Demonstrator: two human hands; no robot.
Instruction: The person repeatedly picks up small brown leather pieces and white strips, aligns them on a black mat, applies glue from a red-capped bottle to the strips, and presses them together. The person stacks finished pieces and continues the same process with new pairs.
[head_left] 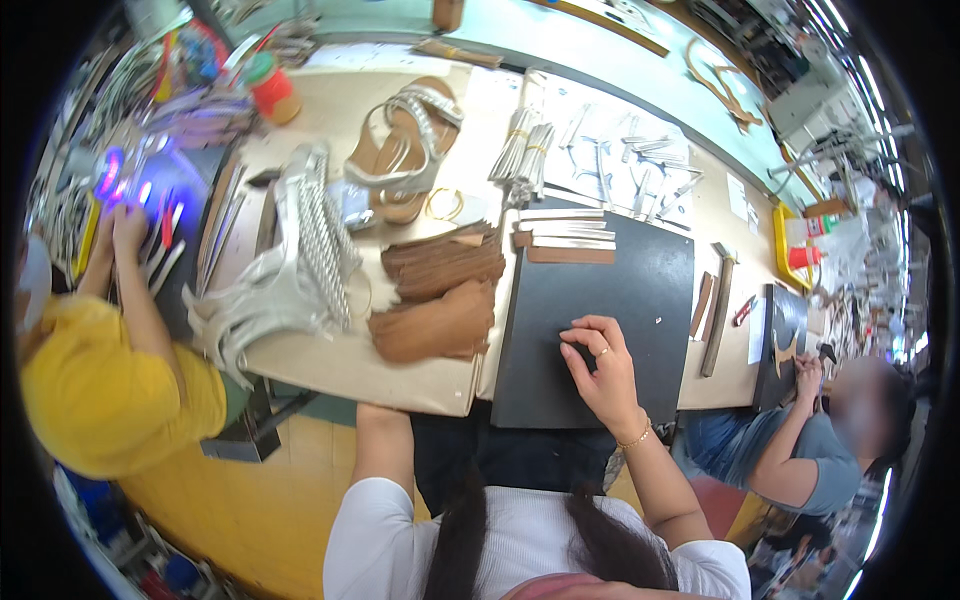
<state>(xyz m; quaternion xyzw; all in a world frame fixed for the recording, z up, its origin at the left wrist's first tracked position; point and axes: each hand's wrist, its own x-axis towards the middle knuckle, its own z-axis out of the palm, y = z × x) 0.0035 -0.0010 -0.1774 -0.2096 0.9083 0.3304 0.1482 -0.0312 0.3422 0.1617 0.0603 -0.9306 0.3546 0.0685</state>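
Note:
My right hand (603,375) hovers over or rests on the dark board (640,300) in front of me, its fingers loosely bent. Thumb and fingertips look slightly apart, with nothing visible between them. At the board's far left edge lie several silver strips (570,235) and a brown strip (570,256). My left forearm (385,440) runs under the table edge, so that hand is hidden. Two stacks of brown leather-like pieces (435,320) lie nearest to it on the table. Left of them is a pile of silver straps (290,270), some braided.
A pair of strappy sandals (415,150) stands farther back, near a red jar with a green lid (272,88). Bundled silver strips (522,150) lie behind the board. To the right are a hammer (718,310) and a yellow tray (790,250). Co-workers sit at both sides.

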